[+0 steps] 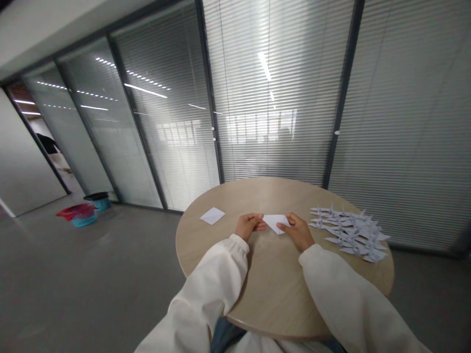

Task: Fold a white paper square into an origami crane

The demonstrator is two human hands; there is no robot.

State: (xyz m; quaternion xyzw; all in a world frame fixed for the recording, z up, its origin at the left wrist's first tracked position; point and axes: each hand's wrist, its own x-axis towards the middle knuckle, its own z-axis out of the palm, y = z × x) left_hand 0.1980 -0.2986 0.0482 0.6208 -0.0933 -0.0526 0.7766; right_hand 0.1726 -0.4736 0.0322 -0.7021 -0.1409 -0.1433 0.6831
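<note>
Between my hands, above the middle of the round table, is a folded sheet of white paper (275,222), roughly a triangle with its point toward me. My left hand (250,226) pinches its left corner between thumb and fingers. At the other end, my right hand (297,230) grips the paper with the thumb on top and the fingers behind. A square of white paper (212,215) lies flat on the table to the left. On the right side sits a cluster of several folded white paper cranes (349,230), set close together in rows.
The round wooden table (272,294) stands close to a glass partition with blinds (272,88). On the floor at the left are a bin with a red liner (78,214) and a bin with a black liner (99,199). Part of a person (47,143) shows through the far-left doorway.
</note>
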